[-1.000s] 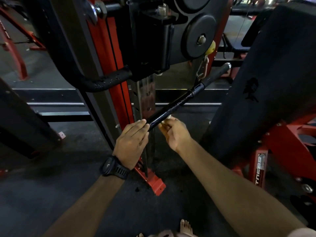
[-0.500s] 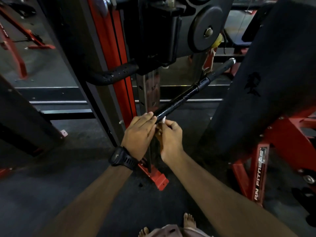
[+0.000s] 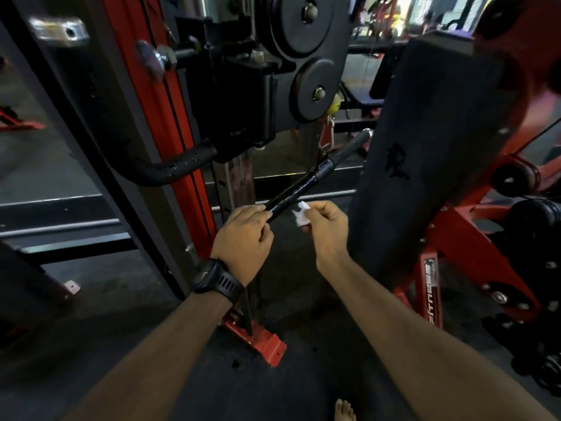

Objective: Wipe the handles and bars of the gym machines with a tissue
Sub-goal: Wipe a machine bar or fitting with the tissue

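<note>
Below the pulleys (image 3: 315,92), left hand (image 3: 243,235) is gripping the bar (image 3: 291,194); right hand (image 3: 326,227) at 3 o'clock is pinching tissue (image 3: 302,215), likely wiping the bar next.

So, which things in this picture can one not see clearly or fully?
All in the head view:
- Near end of the bar: covered by the left hand.
- Part of the tissue: tucked inside the right hand.
- Clip above the bar: blurred, so how it joins is unclear.
- Watch face: too dark to read.
- Foot: cut off by the bottom edge.
</note>
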